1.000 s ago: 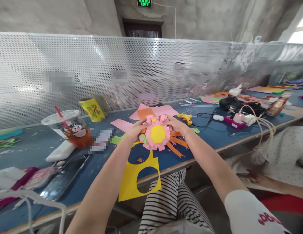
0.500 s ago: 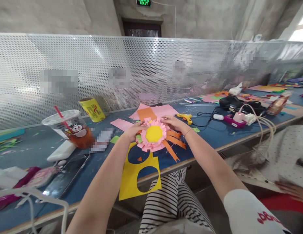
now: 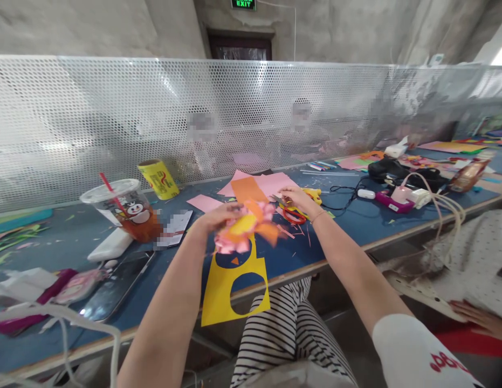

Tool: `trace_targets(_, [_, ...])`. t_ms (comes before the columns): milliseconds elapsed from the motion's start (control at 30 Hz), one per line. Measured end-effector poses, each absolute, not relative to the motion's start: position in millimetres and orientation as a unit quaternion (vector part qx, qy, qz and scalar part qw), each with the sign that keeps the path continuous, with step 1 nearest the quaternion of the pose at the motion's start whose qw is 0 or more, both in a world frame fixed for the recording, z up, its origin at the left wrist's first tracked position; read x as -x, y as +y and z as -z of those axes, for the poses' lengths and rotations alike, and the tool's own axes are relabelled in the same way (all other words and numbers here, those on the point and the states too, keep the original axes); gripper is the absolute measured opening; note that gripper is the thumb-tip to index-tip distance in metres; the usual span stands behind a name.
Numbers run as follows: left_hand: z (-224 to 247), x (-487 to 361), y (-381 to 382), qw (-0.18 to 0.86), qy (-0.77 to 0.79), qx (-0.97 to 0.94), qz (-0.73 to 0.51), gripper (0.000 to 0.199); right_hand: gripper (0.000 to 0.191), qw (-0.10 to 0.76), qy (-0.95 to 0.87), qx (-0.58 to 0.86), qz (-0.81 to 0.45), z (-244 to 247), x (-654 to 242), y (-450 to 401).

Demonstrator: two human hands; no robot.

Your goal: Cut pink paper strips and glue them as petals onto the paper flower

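Note:
My left hand grips the edge of a pink paper flower with a yellow centre and orange strips. The flower is tilted and smeared by motion. To its right, my right hand has curled fingers, with a thin greyish piece at their tips; what they pinch is not clear. Just below that hand lie scissors with a red handle loop, partly covered. A yellow glue gun is beside the right hand. Under the flower, a yellow sheet with round holes hangs over the table edge.
Pink paper and an orange sheet lie behind the hands. Leftward stand a drink cup with a red straw and a yellow tube, near a phone. A purple power strip with cables sits right.
My right hand has come off the flower. The flower has tipped over in my left hand and moved slightly left, uncovering the scissors and pink scraps.

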State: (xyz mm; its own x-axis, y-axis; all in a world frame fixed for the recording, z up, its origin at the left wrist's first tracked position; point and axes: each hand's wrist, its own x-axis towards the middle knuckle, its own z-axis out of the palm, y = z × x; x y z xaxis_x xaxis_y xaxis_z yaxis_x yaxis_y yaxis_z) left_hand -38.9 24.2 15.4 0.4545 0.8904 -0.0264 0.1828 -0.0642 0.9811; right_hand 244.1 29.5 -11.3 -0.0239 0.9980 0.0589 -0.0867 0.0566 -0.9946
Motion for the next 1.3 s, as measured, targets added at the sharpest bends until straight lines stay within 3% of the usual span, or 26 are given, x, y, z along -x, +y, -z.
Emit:
trace_targets(100, [-8.2,32.3,30.5,0.423,0.49,-0.734,-0.205,0.036,0.011,0.515,-0.532,0.466,-0.485,17.5,-244.7,33.4])
trace_targets(200, [-2.9,27.5,36.7,0.329,0.469,-0.776,-0.263,0.04,0.012,0.473,-0.614,0.513,-0.368,24.5,-247.6,39.3])
trace_targets(333, [5.5,21.3,42.7,0.2,0.468,-0.789,-0.345,0.042,0.012,0.302,-0.761,0.557,-0.14,31.5,-246.7,41.0])
trace_targets(433, [12.6,13.2,43.7,0.097,0.452,-0.808,-0.365,0.031,0.018,0.202,-0.782,0.586,-0.067,33.5,-239.7,35.8])
trace_targets(800, [26.0,-14.9,23.4,0.183,0.315,-0.885,-0.291,0.024,0.035,0.111,-0.751,0.65,0.03,26.1,-219.3,20.0])
trace_targets(967, [30.4,-16.1,24.7,0.141,0.297,-0.888,-0.321,0.024,0.035,0.117,-0.743,0.657,0.046,26.3,-217.0,19.7])
trace_targets(1100, [32.0,-13.5,27.7,0.108,0.31,-0.908,-0.262,0.025,0.035,0.105,-0.746,0.657,0.04,28.7,-218.0,23.2])
trace_targets(1233, [10.1,-15.3,16.8,0.054,0.329,-0.917,-0.22,0.028,0.033,0.098,-0.751,0.649,0.065,27.7,-216.1,20.5])
trace_targets(1300, [-10.3,-19.7,-5.3,0.079,0.298,-0.918,-0.249,0.028,0.032,0.1,-0.752,0.648,0.066,26.6,-214.8,17.8])
